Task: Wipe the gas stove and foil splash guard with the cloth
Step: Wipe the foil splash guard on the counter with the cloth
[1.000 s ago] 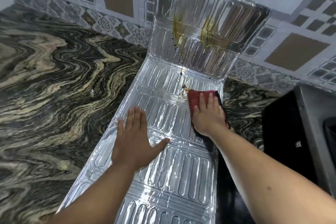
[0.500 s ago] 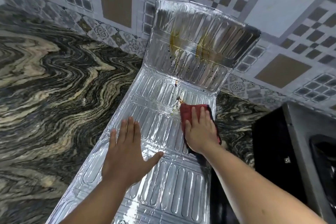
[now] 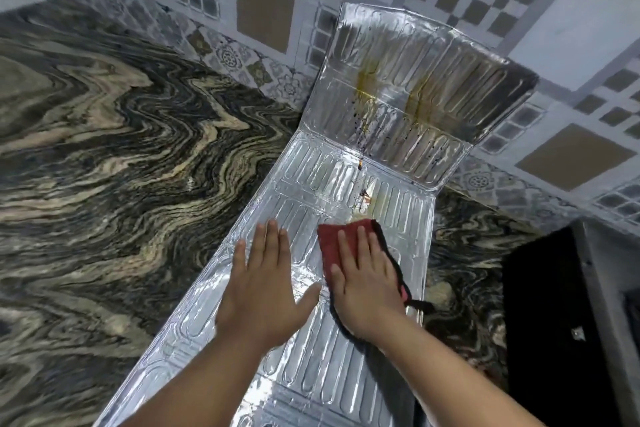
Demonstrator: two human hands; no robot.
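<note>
Red cloth (image 3: 337, 239) flat under right hand (image 3: 369, 282), on foil splash guard (image 3: 311, 367).

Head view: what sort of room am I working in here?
Most likely a home kitchen: a marbled stone countertop, a patterned tiled wall behind it, and a grease-stained foil splash guard that the right hand wipes with a red cloth.

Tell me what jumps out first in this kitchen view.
The shiny foil splash guard lies along the swirly marble counter, its far panel propped against the tiled wall and streaked with yellow-brown stains. At its middle, the right hand presses a red cloth flat.
</note>
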